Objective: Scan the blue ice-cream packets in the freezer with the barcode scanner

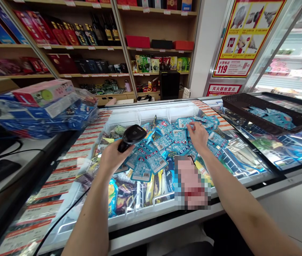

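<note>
My left hand (112,154) is wrapped round the handle of a black barcode scanner (134,134), whose head is tilted up over the freezer. Its cable runs down toward the lower left. My right hand (199,135) has its fingers closed at the edge of a small blue packet (183,123) with a white label. Many similar blue packets (155,161) lie spread and overlapping on the freezer's glass top, some with barcodes facing up. Between my forearms lies a pinkish, pixelated flat object (189,181), too obscured to name.
A dark brown basket (273,126) with more blue packets stands at the right. To the left, plastic-wrapped blue boxes (39,122) carry a pink box (44,91). Ice-cream packages (156,185) show inside the freezer. Stocked shelves (158,49) stand behind.
</note>
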A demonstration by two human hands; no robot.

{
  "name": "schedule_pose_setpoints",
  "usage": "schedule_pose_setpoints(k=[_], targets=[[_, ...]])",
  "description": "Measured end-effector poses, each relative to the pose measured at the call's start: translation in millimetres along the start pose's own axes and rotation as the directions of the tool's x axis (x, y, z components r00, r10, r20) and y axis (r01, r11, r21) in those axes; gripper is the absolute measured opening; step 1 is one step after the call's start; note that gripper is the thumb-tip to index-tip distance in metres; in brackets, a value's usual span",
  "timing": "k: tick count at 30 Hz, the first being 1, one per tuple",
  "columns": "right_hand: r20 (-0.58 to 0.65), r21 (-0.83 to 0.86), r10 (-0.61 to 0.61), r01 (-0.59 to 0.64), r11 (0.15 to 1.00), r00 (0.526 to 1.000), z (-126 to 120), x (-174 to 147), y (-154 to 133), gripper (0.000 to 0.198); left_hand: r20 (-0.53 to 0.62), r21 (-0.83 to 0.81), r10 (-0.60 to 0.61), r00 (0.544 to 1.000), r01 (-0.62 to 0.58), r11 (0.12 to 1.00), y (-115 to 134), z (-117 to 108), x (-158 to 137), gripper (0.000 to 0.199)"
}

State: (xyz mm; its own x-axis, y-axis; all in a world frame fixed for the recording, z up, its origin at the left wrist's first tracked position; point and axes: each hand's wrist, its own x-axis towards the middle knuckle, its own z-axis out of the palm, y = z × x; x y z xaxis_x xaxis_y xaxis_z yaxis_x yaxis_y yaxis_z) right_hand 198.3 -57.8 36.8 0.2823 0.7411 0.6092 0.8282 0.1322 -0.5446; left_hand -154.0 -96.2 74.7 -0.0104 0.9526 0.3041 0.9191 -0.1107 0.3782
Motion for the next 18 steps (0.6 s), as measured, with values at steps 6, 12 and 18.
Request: schedule_pose_setpoints(k=[6, 12, 18], targets=[[0.356, 0.273, -0.352, 0.264, 0.925, 0.866, 7.6, -15.5, -31.6, 0.032, -0.014, 0.026, 0.016, 1.0, -0.016, 1.0, -3.2, -0.4, 0.1, 0.052], [0.624, 0.376, -0.573, 0.438, 0.816, 0.531, 13.8, -32.5, -65.4, 0.071, -0.003, 0.083, 0.035, 0.999, -0.034, 0.996, -7.4, 0.4, 0.1, 0.052], [0.671, 0.364, -0.58, 0.475, 0.801, 0.463, 22.8, -37.7, -78.1, 0.078, -0.002, 0.071, 0.052, 0.999, -0.052, 0.996, -9.2, -0.8, -1.5, 0.052]])
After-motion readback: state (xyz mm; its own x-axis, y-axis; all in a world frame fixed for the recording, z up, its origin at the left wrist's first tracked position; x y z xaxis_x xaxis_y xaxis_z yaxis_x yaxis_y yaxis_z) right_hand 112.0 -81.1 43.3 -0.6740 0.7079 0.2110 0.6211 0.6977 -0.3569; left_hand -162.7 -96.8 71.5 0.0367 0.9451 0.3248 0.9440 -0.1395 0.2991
